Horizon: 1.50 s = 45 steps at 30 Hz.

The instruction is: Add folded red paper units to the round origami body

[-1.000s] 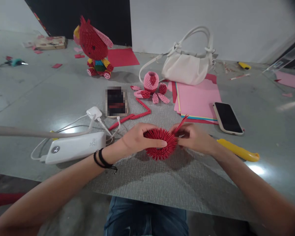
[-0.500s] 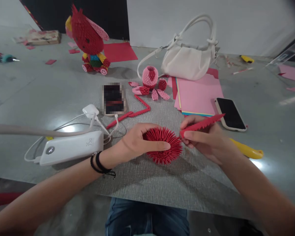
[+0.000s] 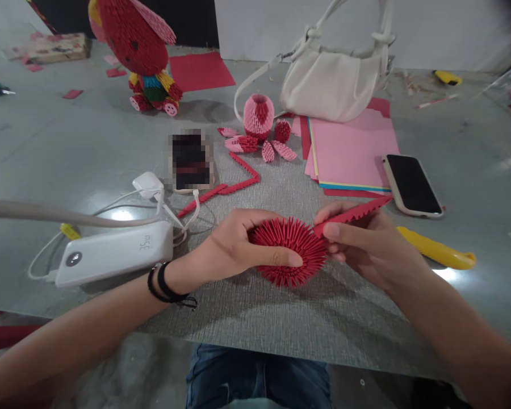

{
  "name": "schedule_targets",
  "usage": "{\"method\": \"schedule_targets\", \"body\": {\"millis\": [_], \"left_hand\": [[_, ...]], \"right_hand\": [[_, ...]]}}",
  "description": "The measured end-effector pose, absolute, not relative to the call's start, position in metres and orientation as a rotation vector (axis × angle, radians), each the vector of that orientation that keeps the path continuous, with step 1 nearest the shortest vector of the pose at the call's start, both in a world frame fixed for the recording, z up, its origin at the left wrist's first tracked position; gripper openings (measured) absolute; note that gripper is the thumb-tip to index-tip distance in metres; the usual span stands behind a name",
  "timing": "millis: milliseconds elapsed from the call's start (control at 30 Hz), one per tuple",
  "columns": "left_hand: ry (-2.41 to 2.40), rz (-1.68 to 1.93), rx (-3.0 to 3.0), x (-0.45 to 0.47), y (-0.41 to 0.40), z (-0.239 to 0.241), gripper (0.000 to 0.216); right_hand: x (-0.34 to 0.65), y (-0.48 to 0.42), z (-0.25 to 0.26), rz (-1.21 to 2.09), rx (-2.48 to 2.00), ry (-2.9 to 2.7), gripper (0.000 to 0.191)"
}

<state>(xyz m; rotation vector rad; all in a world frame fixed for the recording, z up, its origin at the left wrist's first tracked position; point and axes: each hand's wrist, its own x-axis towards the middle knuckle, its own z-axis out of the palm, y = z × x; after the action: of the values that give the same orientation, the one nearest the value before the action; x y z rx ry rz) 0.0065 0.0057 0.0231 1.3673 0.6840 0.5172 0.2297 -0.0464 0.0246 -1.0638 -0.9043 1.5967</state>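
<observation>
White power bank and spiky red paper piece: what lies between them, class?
The left hand, gripping the paper piece, and white cabling beside the power bank, as the head view shows.

White rectangular power bank (image 3: 114,254) left of spiky round red paper piece (image 3: 293,240); long yellow plastic tool (image 3: 443,250) right. Square pink paper stack (image 3: 353,147) behind, right, before soft white handbag (image 3: 327,85).

Near the grey table's (image 3: 281,324) front edge, the spiky paper piece (image 3: 289,234) is plain red — as is the toothed strip (image 3: 360,212). Toward the back edge, the doll (image 3: 140,54) mixes red, pink, yellow, blue, green.
</observation>
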Motion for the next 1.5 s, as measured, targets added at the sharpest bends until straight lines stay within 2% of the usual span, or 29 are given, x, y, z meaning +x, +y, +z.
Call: {"method": "schedule_targets", "body": {"millis": [467, 700, 867, 1500], "left_hand": [[0.696, 0.588, 1.404, 0.008, 0.004, 0.028, 0.020], [0.696, 0.557, 1.437, 0.007, 0.003, 0.032, 0.018], [0.720, 0.494, 1.434, 0.006, 0.001, 0.032, 0.017], [0.661, 0.513, 1.308, 0.009, -0.003, 0.037, 0.015]], "right_hand": [[0.227, -0.048, 0.029, 1.687, -1.091, -0.761, 0.023], [0.228, -0.051, 0.028, 1.720, -1.070, -0.823, 0.020], [0.223, -0.052, 0.026, 1.623, -1.080, -0.871, 0.018], [0.218, -0.056, 0.023, 1.641, -1.162, -0.847, 0.032]]}}
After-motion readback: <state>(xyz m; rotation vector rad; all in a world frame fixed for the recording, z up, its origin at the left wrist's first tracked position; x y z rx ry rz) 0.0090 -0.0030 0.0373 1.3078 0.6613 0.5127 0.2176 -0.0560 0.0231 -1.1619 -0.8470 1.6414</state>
